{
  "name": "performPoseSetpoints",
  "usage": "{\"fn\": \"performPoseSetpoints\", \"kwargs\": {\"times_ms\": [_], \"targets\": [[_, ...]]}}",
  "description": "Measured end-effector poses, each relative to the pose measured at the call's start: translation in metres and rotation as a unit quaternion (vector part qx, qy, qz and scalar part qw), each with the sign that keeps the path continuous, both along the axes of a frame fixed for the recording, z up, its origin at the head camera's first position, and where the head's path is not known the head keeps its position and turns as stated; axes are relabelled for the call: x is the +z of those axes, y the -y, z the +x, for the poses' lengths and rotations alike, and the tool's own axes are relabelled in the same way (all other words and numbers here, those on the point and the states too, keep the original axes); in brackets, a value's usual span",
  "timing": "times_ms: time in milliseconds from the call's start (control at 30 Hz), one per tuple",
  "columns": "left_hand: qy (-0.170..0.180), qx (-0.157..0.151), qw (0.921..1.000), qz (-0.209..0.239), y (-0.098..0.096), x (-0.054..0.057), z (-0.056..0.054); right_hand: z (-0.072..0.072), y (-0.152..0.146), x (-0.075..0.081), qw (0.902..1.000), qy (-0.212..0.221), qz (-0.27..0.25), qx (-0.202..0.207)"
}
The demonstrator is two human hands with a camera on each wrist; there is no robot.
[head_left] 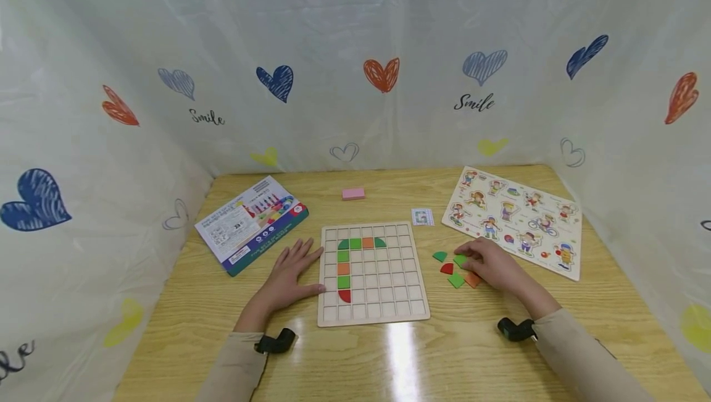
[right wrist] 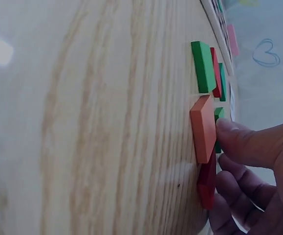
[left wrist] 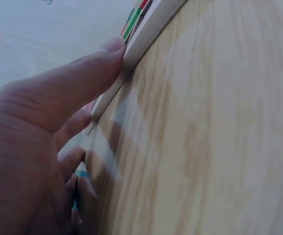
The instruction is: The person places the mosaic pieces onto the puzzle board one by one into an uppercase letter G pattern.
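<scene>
My left hand point(head_left: 289, 272) lies flat with fingers spread beside the wooden grid board point(head_left: 389, 294); its thumb touches the board's left edge. On the board, colored tiles form a row along the top and a column down the left, ending in a red quarter-circle tile point(head_left: 345, 296). To the right, my right hand point(head_left: 491, 263) pinches a green square tile point(right wrist: 219, 115) low over the table. Around its fingers lie an orange square tile point(right wrist: 203, 129), a red tile point(right wrist: 207, 188), another green square tile point(head_left: 456, 280), a red quarter-circle point(head_left: 447, 269) and a dark green quarter-circle point(head_left: 440, 256).
A small pattern card point(head_left: 423, 217) lies behind the board's right corner, and a pink block point(head_left: 353, 194) farther back. At left is a printed box point(head_left: 252, 223). A picture puzzle board point(head_left: 513, 217) sits at right, just behind my right hand. A curtain hangs around the table.
</scene>
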State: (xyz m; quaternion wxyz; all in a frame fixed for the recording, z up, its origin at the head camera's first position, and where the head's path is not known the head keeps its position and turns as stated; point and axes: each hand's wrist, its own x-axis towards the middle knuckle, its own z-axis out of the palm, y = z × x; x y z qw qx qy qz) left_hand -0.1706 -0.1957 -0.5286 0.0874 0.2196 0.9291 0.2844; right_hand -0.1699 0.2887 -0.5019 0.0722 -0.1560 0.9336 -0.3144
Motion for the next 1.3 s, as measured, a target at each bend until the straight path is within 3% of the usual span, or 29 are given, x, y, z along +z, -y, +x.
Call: {"fn": "performPoseSetpoints", "kwargs": {"times_ms": [200,533,733,967,1300], "targets": [[0.000,0.001,1.0000,0.001,-0.001,0.002,0.000,0.000,0.000,-0.002,0.9999,0.001,-0.006,-0.010],[-0.001,0.001,1.0000,0.003,0.000,0.000,0.000,0.001,0.005,-0.012,0.9979,-0.041,-0.013,-0.048],[-0.001,0.001,1.0000,0.003,0.000,0.000,0.000,0.004,0.024,-0.008,0.9939,-0.046,-0.066,-0.076],[0.003,0.002,1.0000,0.004,0.000,0.002,0.000,0.010,0.067,-0.004,0.9933,-0.033,-0.103,-0.041],[0.004,0.000,1.0000,0.002,0.000,0.001,0.000,0.021,0.133,-0.010,0.9885,0.015,-0.149,0.023]]}}
